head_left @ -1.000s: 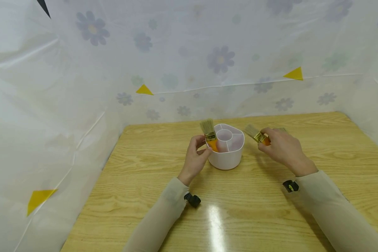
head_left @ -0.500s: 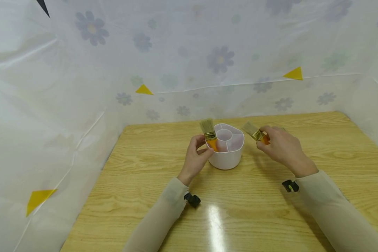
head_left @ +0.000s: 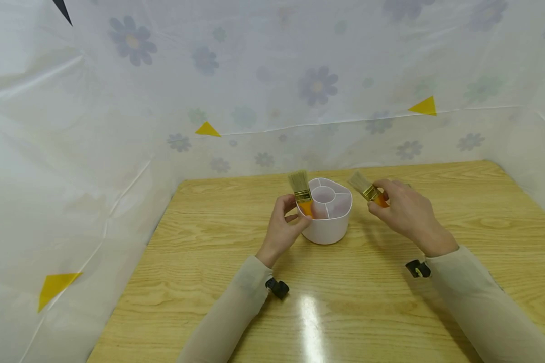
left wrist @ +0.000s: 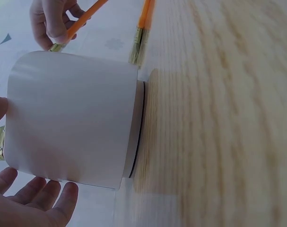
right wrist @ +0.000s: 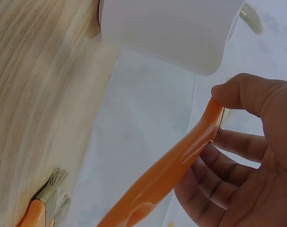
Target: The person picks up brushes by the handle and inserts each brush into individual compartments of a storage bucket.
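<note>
A white divided desk organizer [head_left: 325, 231] stands upright on the table. In its left compartment a paintbrush [head_left: 302, 195] leans, bristles up, its orange handle going down inside. My left hand [head_left: 281, 227] holds the organizer at its left side, thumb at the front rim; in the left wrist view its fingertips [left wrist: 49, 191] lie along the wall. To the right of the organizer, my right hand [head_left: 406, 212] pinches a second paintbrush [head_left: 370, 192] near its metal band, bristles pointing up and left. The right wrist view shows that brush's orange handle [right wrist: 157, 182] slanting down, away from the fingers.
More paintbrushes [right wrist: 37, 210] with orange handles lie on the wooden table [head_left: 200, 302], mostly hidden behind my right hand in the head view. A flowered white sheet [head_left: 263, 91] hangs behind the table, with yellow triangles [head_left: 424, 106] on it.
My right hand has shifted slightly left and up with its paintbrush, closer to the organizer. The left thumb has slid a little right along the rim; the organizer has stayed in place.
</note>
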Action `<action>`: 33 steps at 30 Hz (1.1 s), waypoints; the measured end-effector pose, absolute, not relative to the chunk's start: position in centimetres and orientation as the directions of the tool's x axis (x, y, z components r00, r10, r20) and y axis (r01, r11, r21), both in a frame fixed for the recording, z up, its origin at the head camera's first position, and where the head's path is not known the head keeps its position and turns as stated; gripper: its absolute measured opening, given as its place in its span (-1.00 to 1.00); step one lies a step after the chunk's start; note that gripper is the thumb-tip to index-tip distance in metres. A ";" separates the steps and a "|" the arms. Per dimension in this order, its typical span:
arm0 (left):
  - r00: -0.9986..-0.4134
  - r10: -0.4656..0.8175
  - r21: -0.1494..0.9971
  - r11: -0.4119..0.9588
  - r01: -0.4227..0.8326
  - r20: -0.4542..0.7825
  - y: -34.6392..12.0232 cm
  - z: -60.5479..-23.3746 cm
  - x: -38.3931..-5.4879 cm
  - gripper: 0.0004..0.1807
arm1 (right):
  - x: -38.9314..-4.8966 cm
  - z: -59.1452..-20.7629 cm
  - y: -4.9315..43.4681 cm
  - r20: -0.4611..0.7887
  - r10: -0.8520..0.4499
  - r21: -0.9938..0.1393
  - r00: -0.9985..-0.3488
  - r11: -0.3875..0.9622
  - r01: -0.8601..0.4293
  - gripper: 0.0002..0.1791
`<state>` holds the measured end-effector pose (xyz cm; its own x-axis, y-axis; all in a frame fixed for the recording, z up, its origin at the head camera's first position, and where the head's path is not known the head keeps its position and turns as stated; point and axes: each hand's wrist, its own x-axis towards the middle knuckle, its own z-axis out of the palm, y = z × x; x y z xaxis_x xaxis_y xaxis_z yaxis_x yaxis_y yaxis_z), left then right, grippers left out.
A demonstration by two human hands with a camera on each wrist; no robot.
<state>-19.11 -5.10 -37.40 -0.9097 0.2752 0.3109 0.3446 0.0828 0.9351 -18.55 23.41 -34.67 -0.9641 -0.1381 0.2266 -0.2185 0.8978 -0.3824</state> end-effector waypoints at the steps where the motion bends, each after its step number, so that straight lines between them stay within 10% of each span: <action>1: -0.910 0.276 0.936 0.085 0.343 0.309 -5.1 -37.4 -19.1 -0.38 | -18.5 -34.6 23.4 0.233 -0.137 -0.383 -0.963 0.897 -0.221 -0.48; 33: -0.913 0.288 0.935 0.123 0.334 0.288 -5.1 -37.3 -19.0 -0.31 | -18.1 -34.7 22.2 0.396 -0.158 -0.360 -0.905 0.880 -0.311 -0.55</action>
<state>-18.96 -5.08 -37.32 -0.9130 0.2883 0.2885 0.3341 0.1228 0.9345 -18.15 22.19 -34.71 -0.9047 -0.1581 0.3956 -0.3110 0.8796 -0.3599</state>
